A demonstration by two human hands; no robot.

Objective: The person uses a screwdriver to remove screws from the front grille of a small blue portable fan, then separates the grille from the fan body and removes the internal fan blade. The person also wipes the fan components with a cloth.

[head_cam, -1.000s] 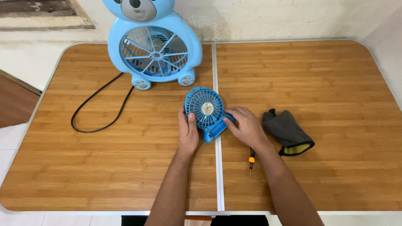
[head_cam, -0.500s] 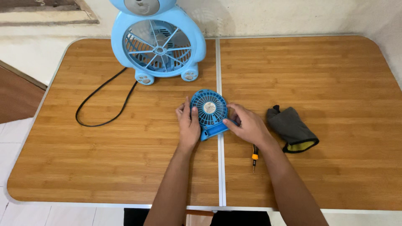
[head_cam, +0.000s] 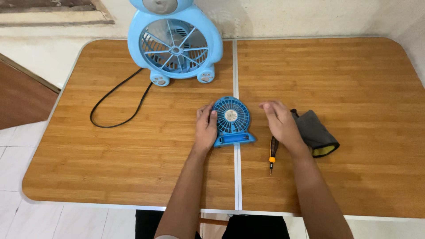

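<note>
A small blue hand fan (head_cam: 231, 121) lies flat on the wooden table (head_cam: 133, 146), grille up, across the middle seam. My left hand (head_cam: 205, 126) grips its left rim, thumb on the grille. My right hand (head_cam: 280, 122) hovers just right of the fan, fingers spread, holding nothing. Under that wrist lies a small screwdriver (head_cam: 272, 157) with a black and orange handle. A grey cloth with a yellow lining (head_cam: 316, 132) sits right behind the right hand.
A big light-blue bear-shaped desk fan (head_cam: 175, 44) stands at the table's far edge, left of the seam. Its black cord (head_cam: 117, 104) loops over the left half of the table. A white wall runs behind, tiled floor lies to the left.
My right hand has let go of the small fan's base and pulled away to the right. The fan now lies straighter. The view shifted left, so everything sits further right.
</note>
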